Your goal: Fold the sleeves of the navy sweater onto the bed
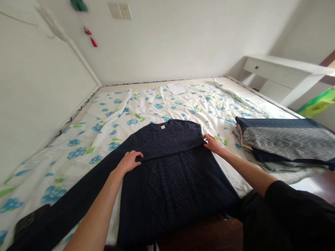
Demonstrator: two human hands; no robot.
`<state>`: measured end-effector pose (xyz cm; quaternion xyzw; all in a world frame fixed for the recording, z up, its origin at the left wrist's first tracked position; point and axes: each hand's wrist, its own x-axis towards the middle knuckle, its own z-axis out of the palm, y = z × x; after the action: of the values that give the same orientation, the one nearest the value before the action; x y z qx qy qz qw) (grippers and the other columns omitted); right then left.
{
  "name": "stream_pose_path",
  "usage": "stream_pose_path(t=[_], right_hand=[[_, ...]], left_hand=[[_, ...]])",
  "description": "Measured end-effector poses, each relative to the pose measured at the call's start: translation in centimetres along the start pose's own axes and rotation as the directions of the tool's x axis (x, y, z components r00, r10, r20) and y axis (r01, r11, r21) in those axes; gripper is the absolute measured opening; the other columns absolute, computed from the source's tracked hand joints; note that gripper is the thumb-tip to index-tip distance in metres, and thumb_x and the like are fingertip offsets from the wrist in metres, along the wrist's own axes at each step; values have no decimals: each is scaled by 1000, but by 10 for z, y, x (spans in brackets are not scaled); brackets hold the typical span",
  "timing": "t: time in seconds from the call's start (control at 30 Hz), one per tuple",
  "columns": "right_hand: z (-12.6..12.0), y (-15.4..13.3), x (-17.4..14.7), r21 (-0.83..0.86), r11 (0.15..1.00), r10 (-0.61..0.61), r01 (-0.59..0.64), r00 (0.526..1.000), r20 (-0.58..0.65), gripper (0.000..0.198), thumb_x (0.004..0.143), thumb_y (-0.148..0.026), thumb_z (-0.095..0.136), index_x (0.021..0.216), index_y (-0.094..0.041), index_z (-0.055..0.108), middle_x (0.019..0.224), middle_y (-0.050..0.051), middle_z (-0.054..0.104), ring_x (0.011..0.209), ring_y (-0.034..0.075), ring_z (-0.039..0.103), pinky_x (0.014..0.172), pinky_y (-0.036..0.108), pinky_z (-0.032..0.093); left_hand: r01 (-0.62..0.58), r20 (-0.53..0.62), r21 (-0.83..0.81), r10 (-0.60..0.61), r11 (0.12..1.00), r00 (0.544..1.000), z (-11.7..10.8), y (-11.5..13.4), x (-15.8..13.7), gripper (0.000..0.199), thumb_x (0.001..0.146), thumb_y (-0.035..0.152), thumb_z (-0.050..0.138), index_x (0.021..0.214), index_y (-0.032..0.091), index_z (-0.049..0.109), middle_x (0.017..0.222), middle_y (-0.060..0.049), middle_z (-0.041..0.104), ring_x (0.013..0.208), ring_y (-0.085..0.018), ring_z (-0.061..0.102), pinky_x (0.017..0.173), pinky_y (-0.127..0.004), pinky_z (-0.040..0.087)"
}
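Note:
A dark navy cable-knit sweater (172, 181) lies spread front up on the bed, its neckline toward the wall. One sleeve is folded flat across the chest; the other stretches out to the lower left. At the left end of the folded sleeve, my left hand (130, 161) has its fingers curled on the knit, pinching it. My right hand (212, 143) pinches the sleeve's fold at the sweater's right side, below the shoulder.
A floral sheet (158, 106) covers the bed. Folded clothes (282, 139) are piled at the right. A white paper (177, 88) lies near the wall, and a dark phone-like object (30, 219) sits at lower left. A white cabinet (277, 75) stands at back right.

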<state>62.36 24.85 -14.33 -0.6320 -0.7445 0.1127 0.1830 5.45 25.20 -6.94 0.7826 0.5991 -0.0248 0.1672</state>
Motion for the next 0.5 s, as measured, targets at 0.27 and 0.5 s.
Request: stream_pose_path(t=[0.27, 0.5], right_hand=[[-23, 14, -2, -171, 985, 18, 4, 991, 129, 34, 101, -11, 62, 127, -24, 80, 122, 9, 78, 100, 24, 74, 91, 28, 53], [-16, 7, -7, -204, 979, 39, 18, 962, 271, 40, 100, -6, 59, 123, -22, 87, 129, 11, 84, 123, 27, 76, 106, 30, 55]], left_hand=[[28, 7, -13, -28, 1000, 1000, 5, -14, 4, 34, 79, 35, 81, 113, 32, 81, 132, -7, 79, 133, -33, 70, 126, -45, 47], [19, 87, -20, -17, 1000, 996, 2, -20, 8, 39, 79, 43, 81, 116, 31, 87, 139, -8, 81, 134, -33, 73, 123, -40, 52]])
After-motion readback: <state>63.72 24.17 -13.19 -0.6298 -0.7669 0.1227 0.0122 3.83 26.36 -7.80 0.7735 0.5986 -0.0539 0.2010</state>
